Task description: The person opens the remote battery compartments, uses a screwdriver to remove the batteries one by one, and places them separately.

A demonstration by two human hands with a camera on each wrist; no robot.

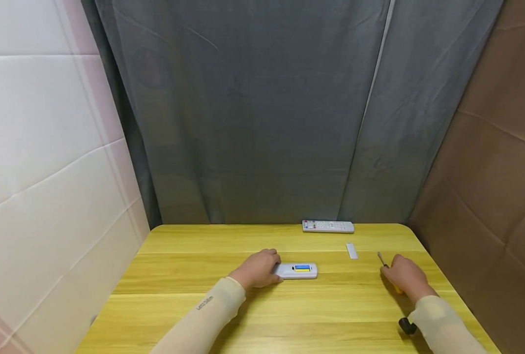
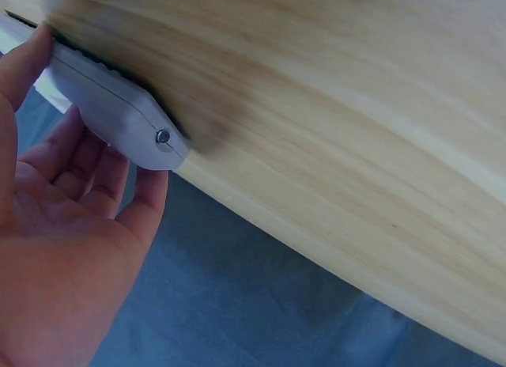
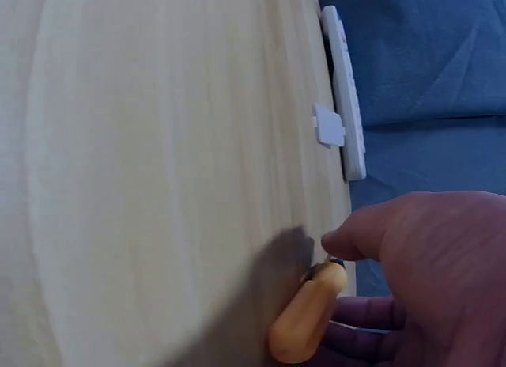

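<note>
A white remote (image 1: 297, 270) lies face down mid-table, its open battery bay showing a blue and yellow battery (image 1: 302, 268). My left hand (image 1: 262, 268) grips the remote's left end; in the left wrist view the thumb and fingers (image 2: 146, 197) curl round the remote's casing (image 2: 118, 118). My right hand (image 1: 403, 276) holds a screwdriver with a yellow handle (image 3: 308, 313) against the table, its metal tip (image 1: 380, 257) pointing away from me. The small white battery cover (image 1: 352, 250) lies loose between the two hands, also seen as the cover (image 3: 328, 126) in the right wrist view.
A second white remote (image 1: 328, 226) lies button side up at the table's far edge (image 1: 227, 225), against the grey curtain. A small black object (image 1: 406, 325) sits by my right forearm. A white padded wall stands left, brown paper right.
</note>
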